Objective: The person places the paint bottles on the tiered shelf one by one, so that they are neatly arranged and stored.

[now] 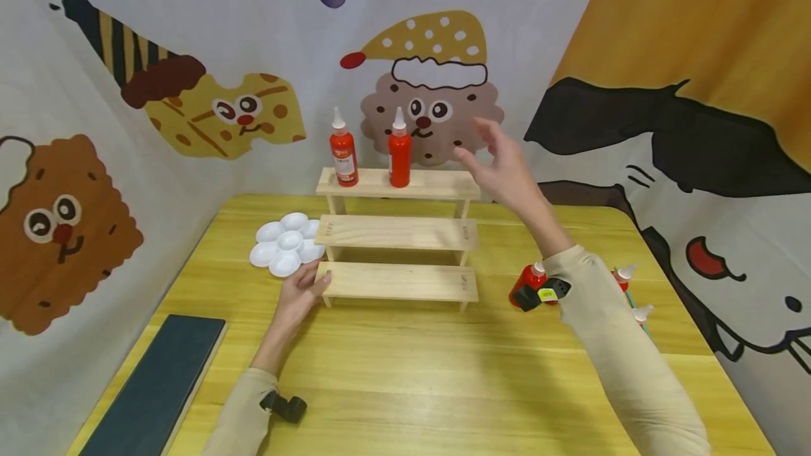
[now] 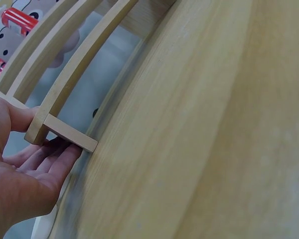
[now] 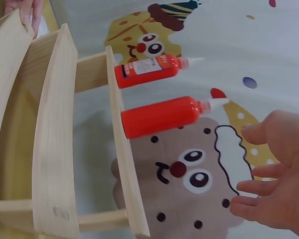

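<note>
A three-step wooden display stand (image 1: 395, 233) stands at the back of the table. On its top step are two red squeeze bottles with white nozzles, the left bottle (image 1: 344, 160) showing a label and the other bottle (image 1: 400, 157) near the middle. My left hand (image 1: 298, 295) grips the left end of the lowest step; in the left wrist view its thumb lies over the board and its fingers reach under it. My right hand (image 1: 503, 167) is raised beside the top step's right end, fingers spread apart and holding nothing. In the right wrist view that hand (image 3: 279, 172) is apart from both bottles.
A white flower-shaped paint palette (image 1: 290, 241) lies left of the stand. At front left is a dark flat book-like board (image 1: 158, 378). More red bottles (image 1: 526, 283) are on the table at right, partly behind the right forearm. A cartoon-printed cloth (image 1: 266, 13) hangs behind the table.
</note>
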{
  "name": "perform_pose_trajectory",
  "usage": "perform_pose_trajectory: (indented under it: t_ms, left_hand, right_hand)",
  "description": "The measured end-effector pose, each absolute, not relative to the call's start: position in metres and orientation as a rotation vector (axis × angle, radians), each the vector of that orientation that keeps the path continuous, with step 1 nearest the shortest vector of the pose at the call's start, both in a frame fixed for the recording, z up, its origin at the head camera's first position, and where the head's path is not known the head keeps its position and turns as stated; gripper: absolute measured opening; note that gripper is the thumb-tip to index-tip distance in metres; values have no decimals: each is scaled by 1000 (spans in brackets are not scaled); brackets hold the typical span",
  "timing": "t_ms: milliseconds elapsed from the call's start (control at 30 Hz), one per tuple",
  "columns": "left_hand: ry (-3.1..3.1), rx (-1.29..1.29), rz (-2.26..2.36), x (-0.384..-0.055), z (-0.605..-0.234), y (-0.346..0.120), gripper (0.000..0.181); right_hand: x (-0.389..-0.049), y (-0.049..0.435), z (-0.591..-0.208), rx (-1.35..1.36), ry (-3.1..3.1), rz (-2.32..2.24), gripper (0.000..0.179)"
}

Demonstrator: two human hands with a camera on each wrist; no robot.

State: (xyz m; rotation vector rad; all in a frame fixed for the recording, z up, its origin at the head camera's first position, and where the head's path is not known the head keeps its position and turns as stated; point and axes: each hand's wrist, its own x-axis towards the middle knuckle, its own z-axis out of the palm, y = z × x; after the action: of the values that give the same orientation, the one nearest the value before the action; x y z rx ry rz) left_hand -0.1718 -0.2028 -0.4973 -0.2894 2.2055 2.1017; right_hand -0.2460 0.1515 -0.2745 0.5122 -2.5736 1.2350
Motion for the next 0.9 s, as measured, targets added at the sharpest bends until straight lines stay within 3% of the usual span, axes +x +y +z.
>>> perform_pose_trajectory:
  t_ms: [333, 900]
  left_hand:
    - [2224, -271, 2081, -171, -495, -202, 59]
    - [2219, -278, 2084, -170, -496, -202, 58]
  right_hand:
    - [-224, 186, -275, 454, -2525, 1185, 62]
    - [-187, 247, -280, 110, -2537, 1169, 66]
